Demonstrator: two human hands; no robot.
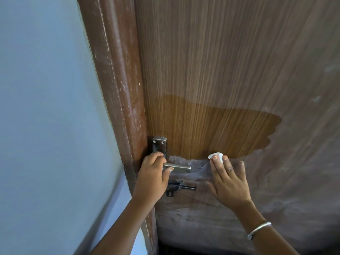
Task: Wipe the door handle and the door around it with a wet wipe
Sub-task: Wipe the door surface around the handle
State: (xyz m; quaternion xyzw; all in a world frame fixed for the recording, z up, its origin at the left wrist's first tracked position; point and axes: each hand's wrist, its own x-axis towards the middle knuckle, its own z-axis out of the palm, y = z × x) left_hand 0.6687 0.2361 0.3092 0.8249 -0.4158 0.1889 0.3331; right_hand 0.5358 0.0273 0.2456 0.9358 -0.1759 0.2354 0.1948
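Both our arms come up from the bottom of the view, so they sit closest, and from there we go big to small. Biggest is the door (230, 61), wood-grain, mostly dull and dusty grey, with one darker, cleaner brown patch (211, 129) spreading right from the door's left edge just above the handle. Along that left edge runs the reddish-brown door frame (114, 70), scuffed with pale marks, and left of that is the pale blue wall (46, 107).

Our right hand (228, 179) lies flat on the door, fingers (217, 164) stretched out and pressing the wet wipe (218, 156) against the surface; the white wad pokes out past the fingertips right at the lower border of the clean patch. A silver bracelet (258, 230) sits on that wrist.

Our left hand (152, 173) is curled around the door handle (176, 167) near the door's left edge, fingers closed on the lever where it meets its metal plate (159, 146), thumb underneath. Just below the lever sits a small black latch bolt (181, 186), lying between the two hands.
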